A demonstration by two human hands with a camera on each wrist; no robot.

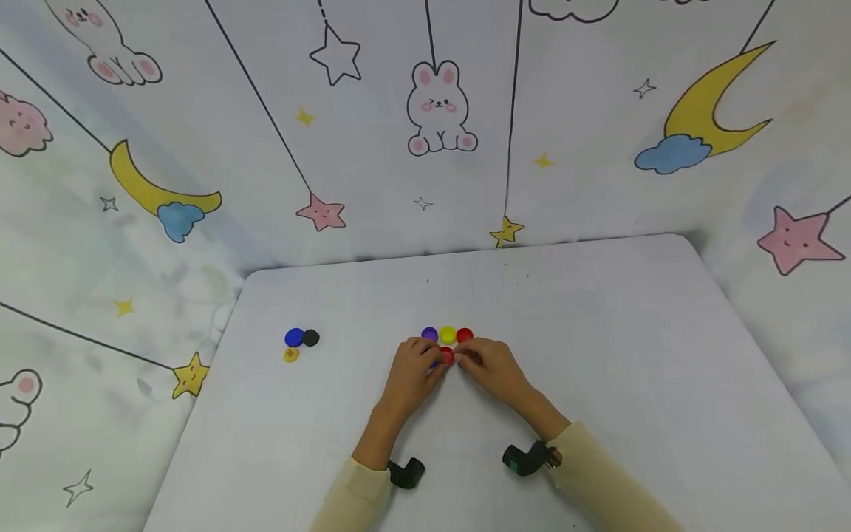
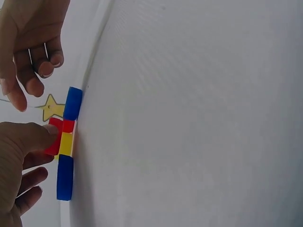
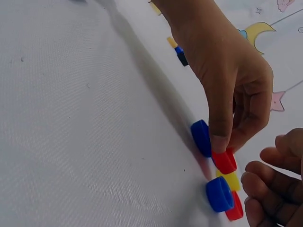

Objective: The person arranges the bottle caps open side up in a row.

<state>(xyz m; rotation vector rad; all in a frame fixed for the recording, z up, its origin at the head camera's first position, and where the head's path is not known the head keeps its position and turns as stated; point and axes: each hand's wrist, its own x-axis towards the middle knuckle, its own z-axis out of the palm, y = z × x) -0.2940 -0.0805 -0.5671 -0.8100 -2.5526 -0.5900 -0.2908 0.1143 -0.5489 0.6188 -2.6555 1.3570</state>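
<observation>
In the head view my left hand (image 1: 412, 373) pinches a red bottle cap (image 1: 448, 356) between thumb and fingers, next to a mostly hidden blue cap (image 1: 433, 363). Behind it lie a purple cap (image 1: 429, 335), a yellow cap (image 1: 448, 335) and another red cap (image 1: 465, 335) in a row. My right hand (image 1: 495, 369) is just right of the pinched cap, its fingers loosely bent with nothing in them. From the right wrist, a second blue cap (image 3: 219, 194) shows near the right fingers; the head view hides it.
On the table's left side lie a dark blue cap (image 1: 295, 338), a black cap (image 1: 310, 338) and an orange-yellow cap (image 1: 291, 355), close together. The white table (image 1: 598, 318) meets a patterned cloth backdrop (image 1: 372, 148) at its far edge.
</observation>
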